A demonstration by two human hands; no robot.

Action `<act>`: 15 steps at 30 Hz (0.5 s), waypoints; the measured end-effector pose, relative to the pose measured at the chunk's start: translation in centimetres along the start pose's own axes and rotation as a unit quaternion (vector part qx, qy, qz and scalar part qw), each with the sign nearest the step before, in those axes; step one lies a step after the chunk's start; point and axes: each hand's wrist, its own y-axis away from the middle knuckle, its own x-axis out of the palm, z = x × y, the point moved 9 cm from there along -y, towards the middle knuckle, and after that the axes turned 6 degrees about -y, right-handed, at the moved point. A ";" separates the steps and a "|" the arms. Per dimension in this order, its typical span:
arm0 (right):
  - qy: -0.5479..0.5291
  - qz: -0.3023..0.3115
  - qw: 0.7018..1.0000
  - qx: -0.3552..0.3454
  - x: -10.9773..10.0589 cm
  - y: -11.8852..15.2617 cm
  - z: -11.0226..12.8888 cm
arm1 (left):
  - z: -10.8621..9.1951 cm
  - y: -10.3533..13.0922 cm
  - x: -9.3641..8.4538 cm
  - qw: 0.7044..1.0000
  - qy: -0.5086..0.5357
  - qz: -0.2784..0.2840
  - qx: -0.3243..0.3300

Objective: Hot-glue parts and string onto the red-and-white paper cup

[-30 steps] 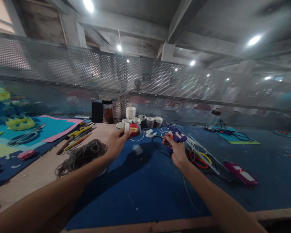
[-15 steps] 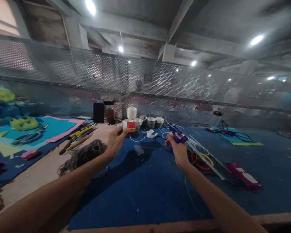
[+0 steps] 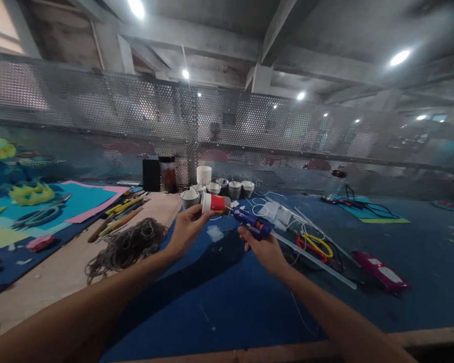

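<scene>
My left hand (image 3: 189, 229) grips a small paper cup (image 3: 214, 203), white with a red band and a grey end, tipped on its side. My right hand (image 3: 263, 246) is closed around a blue hot glue gun (image 3: 251, 223). The gun's nozzle points left, at or very near the cup's grey end; whether they touch I cannot tell. A long clear glue stick (image 3: 318, 259) sticks out of the gun's back. Just behind the held cup stand several similar cups (image 3: 235, 190) with grey sides and string coming out.
Grey cord (image 3: 132, 244) lies tangled beside my left forearm. Farther left are scissors (image 3: 41, 210), coloured paper (image 3: 87, 199) and tools (image 3: 117, 217). To the right lie red and yellow-handled pliers (image 3: 316, 247) and a purple device (image 3: 380, 272). Two jars (image 3: 169, 176) and a mesh panel (image 3: 242, 121) stand behind.
My right hand has brought the glue gun left and down to the cup's end. My left hand has shifted the cup slightly right and down.
</scene>
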 end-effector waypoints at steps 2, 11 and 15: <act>0.006 -0.004 1.000 0.007 -0.1 0.0 -0.1 | -0.2 0.1 0.1 1.000 -0.009 0.007 0.001; -0.001 -0.015 1.000 -0.005 -0.2 -0.1 0.1 | -0.5 0.4 0.3 1.000 -0.015 0.003 0.020; 0.007 -0.017 1.000 -0.011 -0.3 -0.1 0.3 | -0.7 0.5 0.4 1.000 -0.010 0.006 0.017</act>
